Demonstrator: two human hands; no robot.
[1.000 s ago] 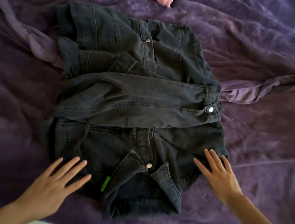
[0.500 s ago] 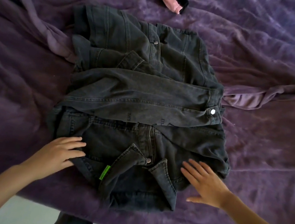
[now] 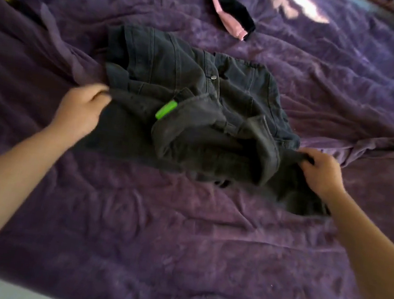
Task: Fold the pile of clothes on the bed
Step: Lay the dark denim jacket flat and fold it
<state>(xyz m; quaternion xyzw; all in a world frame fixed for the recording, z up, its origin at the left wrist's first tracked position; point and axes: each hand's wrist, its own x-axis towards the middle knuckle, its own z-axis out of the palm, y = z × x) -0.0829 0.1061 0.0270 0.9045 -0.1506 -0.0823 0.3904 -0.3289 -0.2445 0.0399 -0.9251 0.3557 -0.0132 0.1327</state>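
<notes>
Here, dark denim jacket (image 3: 237, 86) lay mid-bed on the purple blanket (image 3: 178, 235), left hand (image 3: 80, 110) and right hand (image 3: 320, 173) each pinching a side edge of its raised near half; step judged the crosswise fold, next needing that half laid squarely over the far part.

Left hand (image 3: 80, 110) fingertips lost in blur against the denim jacket (image 3: 176, 70), right hand (image 3: 319, 171) fingertips tucked into its fold, green label (image 3: 166, 110) between the hands unreadable, pink-and-black garment (image 3: 232, 15) beyond them cut by top edge
</notes>
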